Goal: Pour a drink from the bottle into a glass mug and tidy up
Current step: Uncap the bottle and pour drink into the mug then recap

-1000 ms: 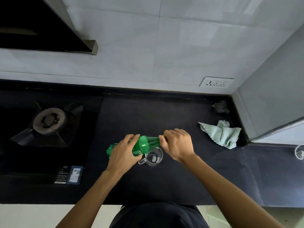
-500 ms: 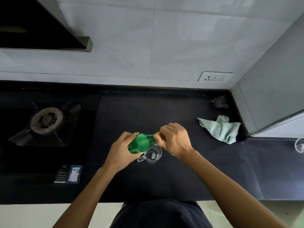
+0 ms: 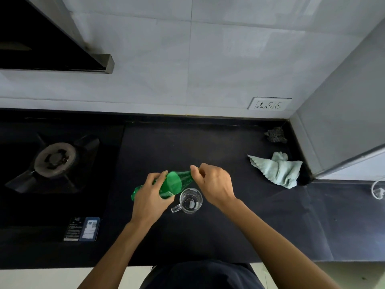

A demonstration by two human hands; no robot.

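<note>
At the bottom centre of the frame is the dark garment (image 3: 200, 276) of the person wearing the camera, and two bare forearms rise from the lower edge towards the middle. Just below centre, the left hand (image 3: 150, 195) grips the body of a green plastic bottle (image 3: 174, 183), fingers wrapped over the top and thumb underneath. The bottle is held above the counter, tipped almost on its side, with its base towards the left of the frame and its neck towards the right. The right hand (image 3: 214, 184) has its fingers curled round the neck end and covers it, so the cap cannot be seen. Directly below the neck, between the two hands, a glass mug (image 3: 190, 200) stands upright on the black countertop (image 3: 229, 236), its handle pointing to the lower left and its base visible through the open mouth. At lower left a printed label (image 3: 82, 228) lies flat on the hob's front edge. Further back on the left is a round gas burner (image 3: 55, 159) under black pan supports. On the right, well apart from the mug, lies a crumpled pale green cloth (image 3: 277, 168), and behind it in the corner a dark, rough scrubber (image 3: 276, 134). Beyond the counter rises a pale tiled wall (image 3: 208, 59) with a white socket (image 3: 269, 103) at right of centre. A black range hood (image 3: 52, 38) fills the upper left, and a grey panel (image 3: 343, 111) closes the right side.
</note>
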